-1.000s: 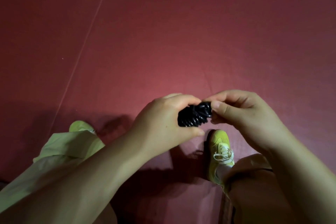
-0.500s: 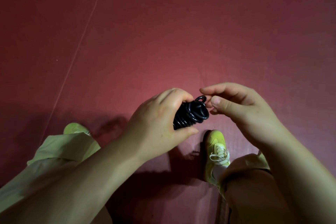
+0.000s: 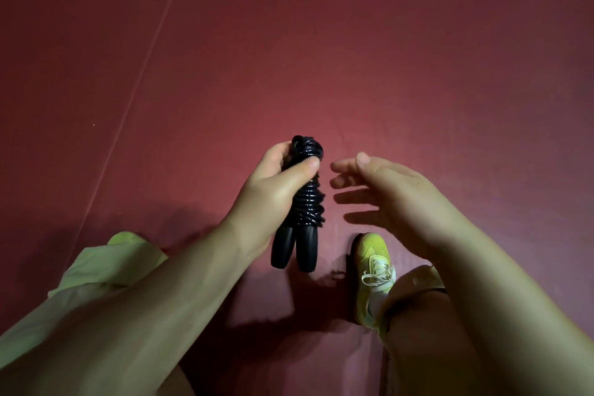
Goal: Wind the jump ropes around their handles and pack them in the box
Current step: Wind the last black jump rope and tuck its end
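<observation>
A black jump rope [image 3: 308, 202] is wound in tight coils around its two black handles, which lie side by side and point down toward me. My left hand [image 3: 273, 190] grips the coiled upper part, thumb across the front, holding the bundle upright above the floor. My right hand [image 3: 389, 199] hovers just right of the bundle with fingers spread, touching nothing. No box is in view.
The dark red floor mat [image 3: 353, 58] fills the view, with a thin pale seam line [image 3: 141, 87] running diagonally at the left. My yellow-green shoes [image 3: 374, 267] and light trouser legs [image 3: 106, 270] are below the hands.
My right hand has let go of the rope end and pulled away with fingers spread. My left hand has turned the bundle upright, so both handles now show below it.
</observation>
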The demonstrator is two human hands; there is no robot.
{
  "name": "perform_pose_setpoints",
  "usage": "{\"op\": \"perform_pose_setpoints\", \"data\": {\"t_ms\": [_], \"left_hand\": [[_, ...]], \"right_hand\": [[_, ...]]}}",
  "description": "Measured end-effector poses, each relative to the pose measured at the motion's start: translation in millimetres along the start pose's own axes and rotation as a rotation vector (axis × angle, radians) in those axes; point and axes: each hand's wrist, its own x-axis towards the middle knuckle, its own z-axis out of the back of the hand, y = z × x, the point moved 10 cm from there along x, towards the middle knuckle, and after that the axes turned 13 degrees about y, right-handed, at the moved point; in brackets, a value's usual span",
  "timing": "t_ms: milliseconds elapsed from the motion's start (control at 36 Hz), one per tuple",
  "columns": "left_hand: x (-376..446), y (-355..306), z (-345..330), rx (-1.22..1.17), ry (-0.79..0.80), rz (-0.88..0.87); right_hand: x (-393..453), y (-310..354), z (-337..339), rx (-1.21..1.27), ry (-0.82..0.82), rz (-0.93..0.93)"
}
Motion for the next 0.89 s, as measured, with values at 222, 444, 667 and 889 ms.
{"op": "perform_pose_setpoints", "data": {"t_ms": [222, 444, 667, 889], "left_hand": [[14, -19, -89, -0.060, 0.112, -0.051], [8, 24, -273, 0.089, 0.505, 0.054], [-1, 163, -376, 0.146, 0.701, 0.335], [-15, 338, -383, 0.336, 0.683, 0.782]], "right_hand": [[-65, 22, 30, 0.135, -0.075, 0.123], [-181, -27, 143, 0.276, -0.400, 0.286], [-249, -179, 213, 0.516, -0.642, 0.234], [-247, -355, 199, 0.943, -0.731, 0.168]]}}
